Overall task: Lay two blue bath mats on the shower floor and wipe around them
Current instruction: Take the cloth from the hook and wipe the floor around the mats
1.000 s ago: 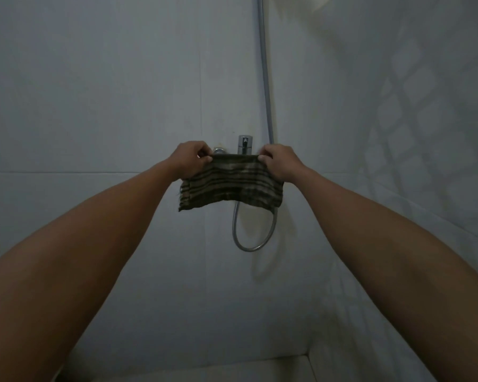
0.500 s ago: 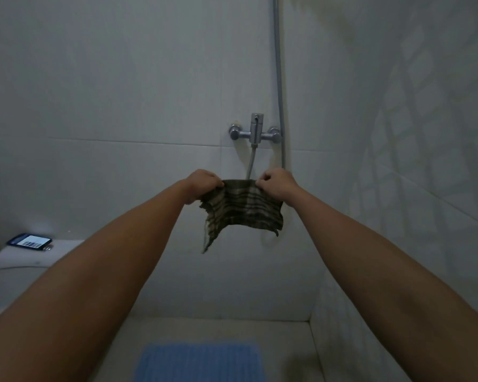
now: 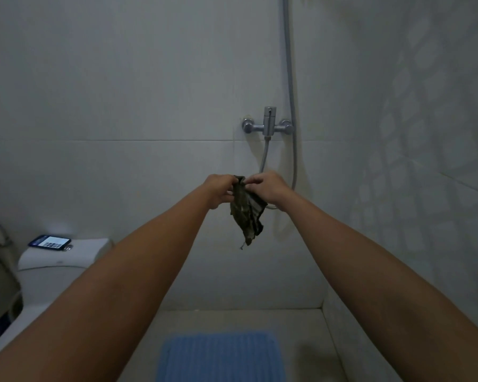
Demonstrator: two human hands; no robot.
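- The striped cloth [image 3: 247, 209] – dark, with pale stripes – is now gathered into a narrow hanging bunch. Half a second ago it was stretched wide between the two hands, and a second ago it was spread higher up, in front of the shower mixer.
- The left hand [image 3: 218, 188] and right hand [image 3: 268, 187] have come together until they almost touch; both pinch the top edge of the cloth with curled fingers, and the rest dangles below them, clear of wall and floor.
- My reading: the cloth is being folded or bunched into a wiping pad, so the wiping step is about to begin rather than under way.
- The view has dropped too – more of the shower floor [image 3: 301, 326] shows now than before.
- One blue bath mat [image 3: 221, 357] lies flat on that floor at the near edge of the view, directly below the hands. A second mat is not visible here; it may lie out of view, I cannot tell.
- Count: one cloth, two hands, one mat in sight.
- On the far wall, one chrome shower mixer [image 3: 268, 126] with one hose [image 3: 290, 78] running up and looping down behind the right hand.
- Far left, one phone [image 3: 49, 241] with a lit screen rests on a white toilet tank [image 3: 64, 253].
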